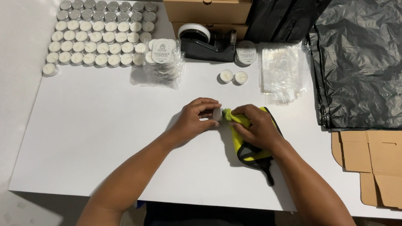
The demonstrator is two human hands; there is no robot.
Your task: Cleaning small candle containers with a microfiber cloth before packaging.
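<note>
My left hand (199, 116) holds a small tealight candle (217, 113) in a metal cup, turned on its side. My right hand (255, 126) grips a yellow cloth with black trim (248, 152) and presses a bunched corner of it against the candle. Both hands meet above the middle of the white table (99, 137). The rest of the cloth lies on the table under my right wrist.
Rows of tealights (97, 32) fill the far left. A clear bag of packed candles (163, 56), a black tape dispenser (207, 44), two loose tealights (233, 76), clear bags (281, 71), cardboard boxes (206, 6), black plastic sheeting (370, 61) and flat cardboard (394, 168) lie around.
</note>
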